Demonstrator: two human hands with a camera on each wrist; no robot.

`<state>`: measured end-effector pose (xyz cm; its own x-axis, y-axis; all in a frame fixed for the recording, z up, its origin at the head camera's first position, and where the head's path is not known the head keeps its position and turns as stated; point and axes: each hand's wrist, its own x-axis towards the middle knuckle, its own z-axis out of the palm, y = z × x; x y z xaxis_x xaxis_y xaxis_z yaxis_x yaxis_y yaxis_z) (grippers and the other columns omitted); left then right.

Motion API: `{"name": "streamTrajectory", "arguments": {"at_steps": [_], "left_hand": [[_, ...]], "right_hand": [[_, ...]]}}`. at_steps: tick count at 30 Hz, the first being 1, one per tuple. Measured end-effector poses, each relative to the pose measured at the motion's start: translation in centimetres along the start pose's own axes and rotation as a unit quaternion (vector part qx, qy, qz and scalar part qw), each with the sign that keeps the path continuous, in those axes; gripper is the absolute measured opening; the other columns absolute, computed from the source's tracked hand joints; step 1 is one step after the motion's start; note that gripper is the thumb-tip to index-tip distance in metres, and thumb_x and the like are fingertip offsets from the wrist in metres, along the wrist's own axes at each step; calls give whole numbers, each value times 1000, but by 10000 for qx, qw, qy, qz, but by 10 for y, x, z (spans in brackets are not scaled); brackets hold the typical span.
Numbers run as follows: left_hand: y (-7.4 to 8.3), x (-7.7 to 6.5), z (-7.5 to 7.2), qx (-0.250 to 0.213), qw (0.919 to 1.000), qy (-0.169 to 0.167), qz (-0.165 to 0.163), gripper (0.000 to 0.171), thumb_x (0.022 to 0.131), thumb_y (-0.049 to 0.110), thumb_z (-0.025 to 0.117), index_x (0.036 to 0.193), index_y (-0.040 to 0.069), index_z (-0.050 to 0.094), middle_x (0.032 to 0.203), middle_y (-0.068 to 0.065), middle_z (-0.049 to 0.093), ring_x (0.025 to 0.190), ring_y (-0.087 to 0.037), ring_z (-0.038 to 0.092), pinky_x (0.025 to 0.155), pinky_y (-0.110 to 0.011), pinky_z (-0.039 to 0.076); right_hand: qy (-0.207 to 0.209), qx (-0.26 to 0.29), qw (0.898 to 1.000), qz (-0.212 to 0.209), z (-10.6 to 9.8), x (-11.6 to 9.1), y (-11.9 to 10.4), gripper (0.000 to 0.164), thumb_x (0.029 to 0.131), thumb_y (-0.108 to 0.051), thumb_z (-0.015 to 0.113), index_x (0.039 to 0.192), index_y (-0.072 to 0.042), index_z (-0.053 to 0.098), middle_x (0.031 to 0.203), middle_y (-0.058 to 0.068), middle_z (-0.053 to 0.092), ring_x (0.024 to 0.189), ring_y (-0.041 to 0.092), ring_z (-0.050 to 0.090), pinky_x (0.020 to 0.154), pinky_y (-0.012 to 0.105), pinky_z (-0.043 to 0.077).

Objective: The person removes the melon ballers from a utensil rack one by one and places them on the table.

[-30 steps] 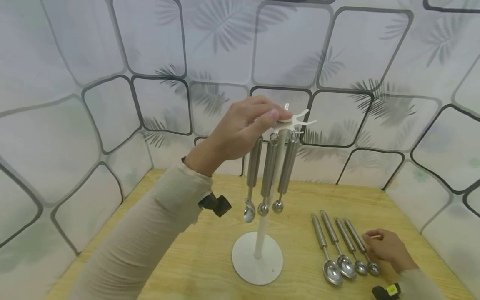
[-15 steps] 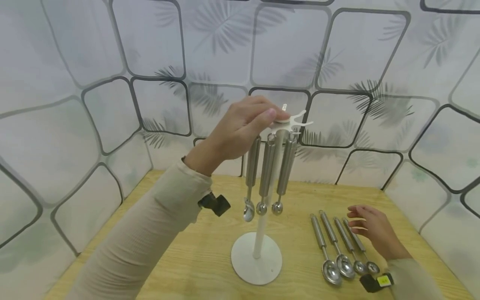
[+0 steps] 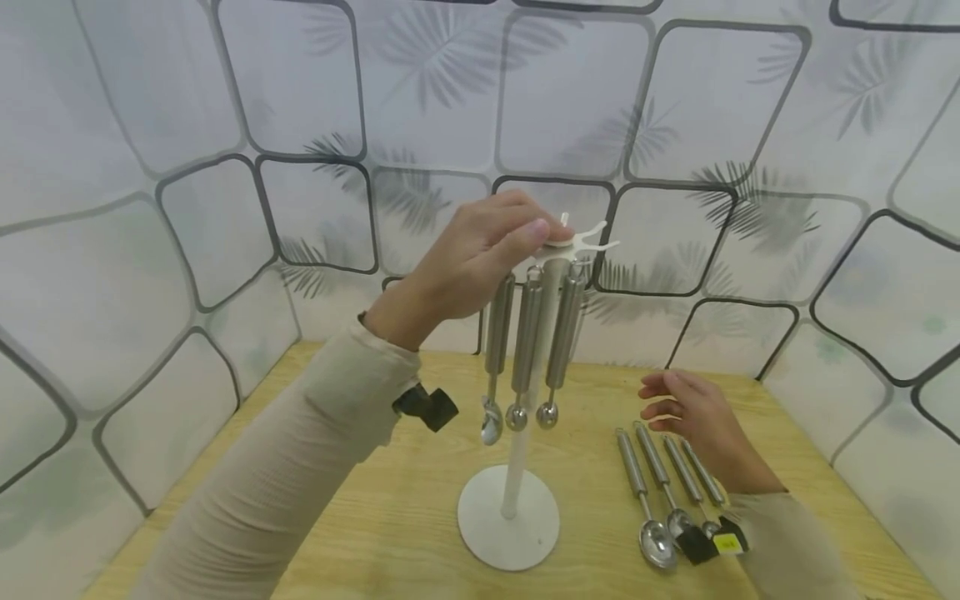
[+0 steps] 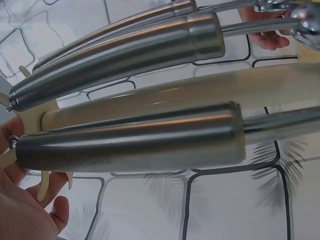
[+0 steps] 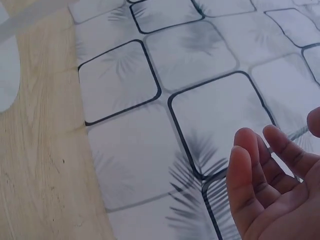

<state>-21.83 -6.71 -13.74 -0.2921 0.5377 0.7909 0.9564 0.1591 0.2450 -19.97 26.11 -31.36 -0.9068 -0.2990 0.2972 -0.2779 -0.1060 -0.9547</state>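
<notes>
My left hand [image 3: 487, 250] grips the top of a white utensil stand [image 3: 555, 275], fingers over its cap and thumb alongside. From the hooks hang long-handled steel scoops, including a larger scoop [image 3: 491, 421] on the left and small-bowled scoops [image 3: 548, 414] beside it. In the left wrist view, their handles [image 4: 130, 142] cross close in front of the pole, with the left hand [image 4: 25, 202] around the hooks. My right hand [image 3: 705, 425], loosely curled and holding nothing, hovers above the handles of several steel scoops [image 3: 657, 543] laid side by side. Its sleeve and wrist camera hide some of their bowls.
The stand's round white base [image 3: 508, 521] sits on the wooden table [image 3: 375, 525]. A patterned wall covering [image 3: 420, 92] rises behind and at both sides. Bare white hooks [image 3: 600, 242] stick out at the stand's right.
My right hand has lifted from beside the rightmost lying scoop and moved left and away from me, its fingers spreading. The left hand stays on the stand's top.
</notes>
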Motion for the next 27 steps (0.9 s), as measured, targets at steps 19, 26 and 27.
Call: {"name": "streamTrajectory", "arguments": {"at_steps": [19, 26, 27], "left_hand": [[6, 1, -2, -30, 9989, -113, -463, 43, 97, 24, 37, 106, 3, 74, 97, -3, 64, 90, -13, 56, 79, -32, 44], [7, 1, -1, -150, 9987, -85, -483, 43, 98, 23, 37, 107, 2, 73, 101, -3, 65, 96, -13, 57, 84, -32, 44], [7, 1, 0, -158, 9987, -80, -484, 43, 98, 23, 37, 107, 2, 73, 101, -3, 65, 96, -13, 57, 84, -32, 44]], "right_hand": [[-1202, 327, 9849, -1198, 80, 33, -46, 33, 107, -19, 34, 110, -11, 66, 97, 4, 65, 84, 14, 65, 71, 27, 55], [-1124, -560, 9793, -1590, 91, 34, -53, 19, 103, -18, 48, 111, -14, 65, 93, 2, 66, 83, 15, 64, 71, 29, 55], [-1055, -765, 9780, -1629, 92, 33, -53, 16, 102, -14, 50, 110, -14, 64, 92, 2, 66, 82, 15, 65, 71, 29, 55]]}}
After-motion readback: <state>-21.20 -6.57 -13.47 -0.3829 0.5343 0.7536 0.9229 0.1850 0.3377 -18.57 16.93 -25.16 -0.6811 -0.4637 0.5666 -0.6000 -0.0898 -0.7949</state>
